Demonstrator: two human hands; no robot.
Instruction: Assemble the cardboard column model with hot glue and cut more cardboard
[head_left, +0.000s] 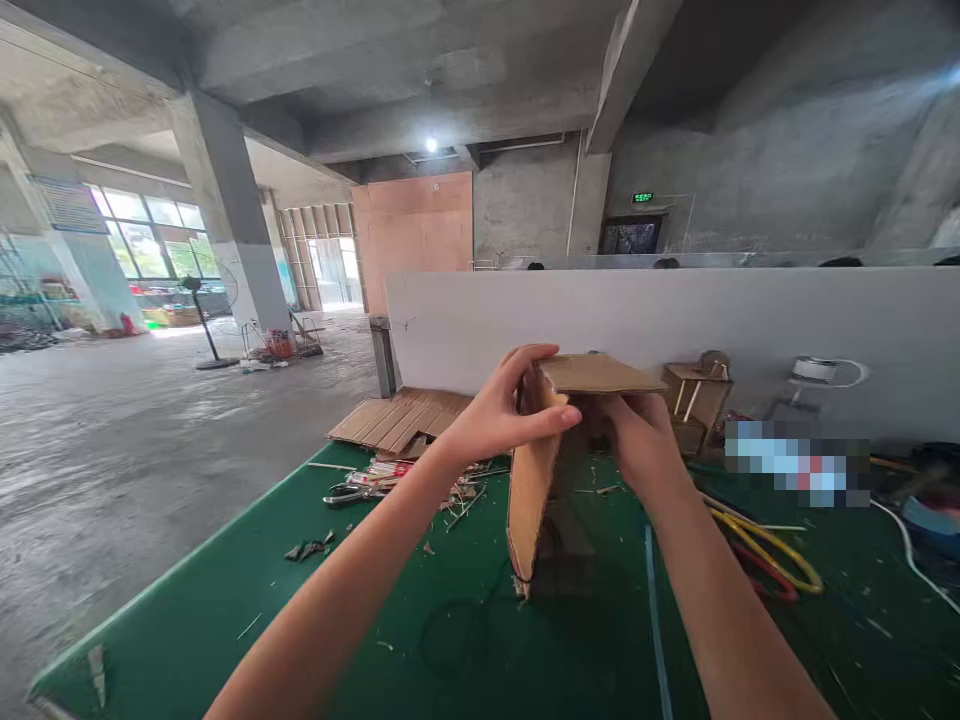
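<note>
A cardboard structure (pixel 534 490) stands upright on the green table (pixel 300 610), with a flat cardboard panel (pixel 600 374) across its top. My left hand (pixel 514 405) grips the upper left corner, its thumb in front and its fingers over the top edge. Under the right part of the top panel is my right hand (pixel 641 435), its fingers bent up against the underside and partly hidden. A thin dark cord touches the foot of the structure and trails over the table.
Corrugated cardboard sheets (pixel 401 418), pliers (pixel 352 493) and scraps lie at the back left. A smaller cardboard construction (pixel 697 395) stands behind on the right. Yellow tubing (pixel 780 550) and a blue strip (pixel 657 620) lie at right. A white partition (pixel 600 315) borders the far side.
</note>
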